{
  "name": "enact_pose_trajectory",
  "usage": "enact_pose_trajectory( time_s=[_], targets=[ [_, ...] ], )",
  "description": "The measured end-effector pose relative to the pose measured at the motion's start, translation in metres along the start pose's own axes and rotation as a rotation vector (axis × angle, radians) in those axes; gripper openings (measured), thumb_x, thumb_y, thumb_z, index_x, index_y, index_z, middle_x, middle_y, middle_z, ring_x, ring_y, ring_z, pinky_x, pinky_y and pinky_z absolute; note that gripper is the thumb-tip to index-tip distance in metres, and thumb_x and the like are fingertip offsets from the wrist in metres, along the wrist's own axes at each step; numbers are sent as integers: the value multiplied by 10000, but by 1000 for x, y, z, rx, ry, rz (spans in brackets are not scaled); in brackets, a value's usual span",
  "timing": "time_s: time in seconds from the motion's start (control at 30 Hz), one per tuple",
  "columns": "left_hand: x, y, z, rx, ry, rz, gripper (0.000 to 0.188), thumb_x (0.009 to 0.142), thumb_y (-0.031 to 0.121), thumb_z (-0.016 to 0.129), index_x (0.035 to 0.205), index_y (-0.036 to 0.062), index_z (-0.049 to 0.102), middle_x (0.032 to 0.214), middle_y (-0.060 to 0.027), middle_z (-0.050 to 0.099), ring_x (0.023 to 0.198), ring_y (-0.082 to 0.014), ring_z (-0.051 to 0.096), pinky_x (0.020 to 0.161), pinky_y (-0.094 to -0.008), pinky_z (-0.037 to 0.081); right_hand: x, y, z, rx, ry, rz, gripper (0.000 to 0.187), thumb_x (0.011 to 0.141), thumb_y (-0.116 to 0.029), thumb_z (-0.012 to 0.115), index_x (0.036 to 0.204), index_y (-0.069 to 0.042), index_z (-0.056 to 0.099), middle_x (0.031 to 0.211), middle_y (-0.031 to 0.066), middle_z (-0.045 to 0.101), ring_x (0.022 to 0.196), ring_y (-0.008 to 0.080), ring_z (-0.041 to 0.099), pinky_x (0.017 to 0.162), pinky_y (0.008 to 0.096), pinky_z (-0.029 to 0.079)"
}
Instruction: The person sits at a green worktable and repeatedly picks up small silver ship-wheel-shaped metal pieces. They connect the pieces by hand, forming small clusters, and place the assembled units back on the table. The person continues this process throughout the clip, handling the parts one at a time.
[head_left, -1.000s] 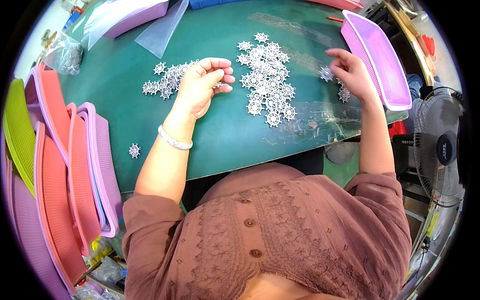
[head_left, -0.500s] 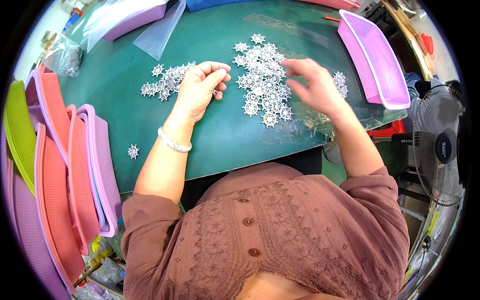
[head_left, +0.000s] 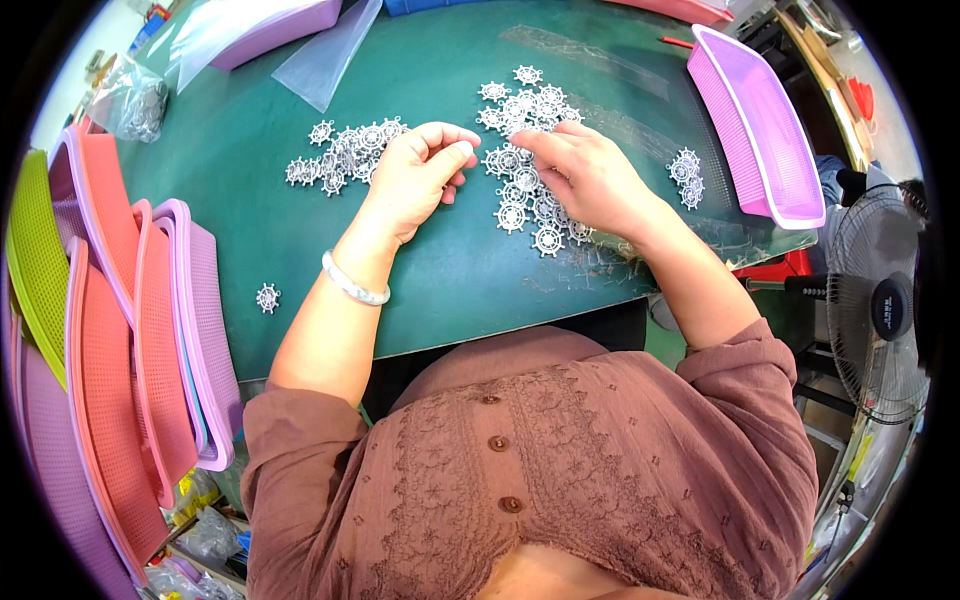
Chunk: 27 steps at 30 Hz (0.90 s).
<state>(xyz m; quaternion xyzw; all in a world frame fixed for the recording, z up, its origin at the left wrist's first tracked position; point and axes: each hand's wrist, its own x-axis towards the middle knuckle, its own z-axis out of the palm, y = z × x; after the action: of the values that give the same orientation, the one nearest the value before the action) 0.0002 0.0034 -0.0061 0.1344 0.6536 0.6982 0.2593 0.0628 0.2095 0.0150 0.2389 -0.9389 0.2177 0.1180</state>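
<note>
Silver ship-wheel charms (head_left: 526, 178) lie in a large loose pile on the green tabletop. My right hand (head_left: 595, 180) is over this pile, its fingers drawn together and the index fingertip at the charms. Whatever is between those fingertips is hidden. Left of the pile, my left hand (head_left: 425, 175) is closed, thumb pressed against the fingers; I cannot make out what it holds. A smaller heap of charms (head_left: 345, 152) lies just beyond the left wrist. At the right is a small group of charms (head_left: 686, 178), and one single charm (head_left: 268, 298) lies near the left edge.
A purple plastic basket (head_left: 745, 130) stands on the table's right side. Stacked red, purple and green baskets (head_left: 120, 370) crowd the left edge. Clear plastic bags (head_left: 325, 55) lie at the back left. A fan (head_left: 880, 300) stands off to the right.
My right hand has moved left across the large pile, and its fingers have come together. My left hand stays closed in nearly the same place. The view has shifted slightly.
</note>
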Motion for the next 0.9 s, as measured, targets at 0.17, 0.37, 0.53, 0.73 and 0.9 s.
enact_pose_trajectory(
  time_s=[0.17,0.37,0.53,0.73,0.9],
  targets=[
    [0,-1,1,25,-9,-15,152,867,124,544,973,33,603,788,-7,579,610,-50,485,505,-180,399,2,4,5,47,72,-68,410,710,52,555,1109,-31,518,681,60,507,704,248,497,660,358,426],
    [-2,3,4,87,-27,-36,169,869,116,541,1009,40,597,789,-7,577,608,-44,478,501,-167,398,5,3,3,134,91,-131,416,717,63,546,1121,-29,505,708,63,501,697,246,484,663,355,418],
    [-6,5,6,110,-119,-23,159,869,111,551,1000,32,594,784,-14,588,606,-49,492,483,-175,394,15,1,-1,214,101,-184,414,733,70,543,1133,-29,502,708,49,491,702,230,494,681,338,423],
    [-4,5,1,-77,22,5,86,858,107,575,898,33,593,716,-22,587,556,-62,499,467,-191,398,42,3,-1,440,134,-75,393,759,39,553,1136,-52,491,718,54,539,683,192,536,651,306,445],
    [-1,9,-3,-161,164,88,82,855,112,583,895,41,596,718,-19,586,561,-69,501,475,-200,403,58,4,5,902,76,274,379,826,23,539,1194,7,448,811,7,566,762,72,528,700,220,438]
  ],
)
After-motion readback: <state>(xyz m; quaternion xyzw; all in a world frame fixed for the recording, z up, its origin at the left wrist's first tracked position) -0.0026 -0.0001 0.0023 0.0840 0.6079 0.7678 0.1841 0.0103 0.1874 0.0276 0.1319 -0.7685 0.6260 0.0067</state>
